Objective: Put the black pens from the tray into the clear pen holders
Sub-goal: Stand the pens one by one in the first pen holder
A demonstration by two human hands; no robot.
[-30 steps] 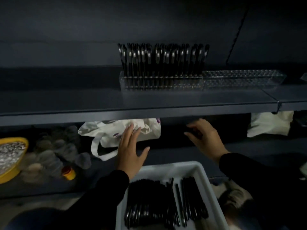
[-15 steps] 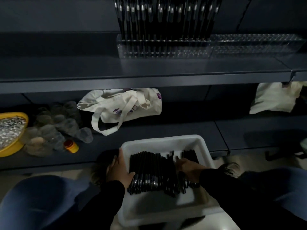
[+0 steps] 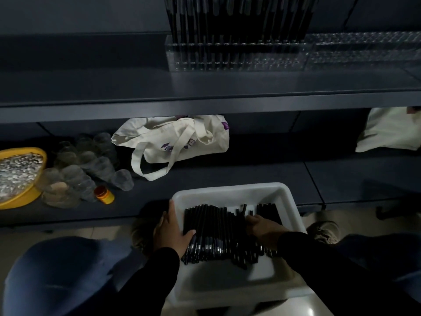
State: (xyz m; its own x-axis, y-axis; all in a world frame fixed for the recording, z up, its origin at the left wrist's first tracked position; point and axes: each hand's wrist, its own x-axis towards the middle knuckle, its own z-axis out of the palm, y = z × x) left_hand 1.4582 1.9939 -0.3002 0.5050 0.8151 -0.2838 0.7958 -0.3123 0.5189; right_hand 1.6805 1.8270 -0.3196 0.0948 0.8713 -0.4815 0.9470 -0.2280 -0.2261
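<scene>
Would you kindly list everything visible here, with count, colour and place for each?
black pens in tray: many, black, lying in a pile in the tray
tray: one, white, in front of the lower shelf
black pens in holder: many, black, upright in the left holder
clear pen holders: two, clear, side by side on the upper shelf; the right one has no pens
tote bag: one, cream, lower shelf
bowl: one, yellow, lower shelf, far left
clear cups: several, lower shelf beside the bowl
small bottle: one, orange, by the cups
left hand: on the tray's left rim, thumb against the pens
right hand: on the pen pile
</scene>
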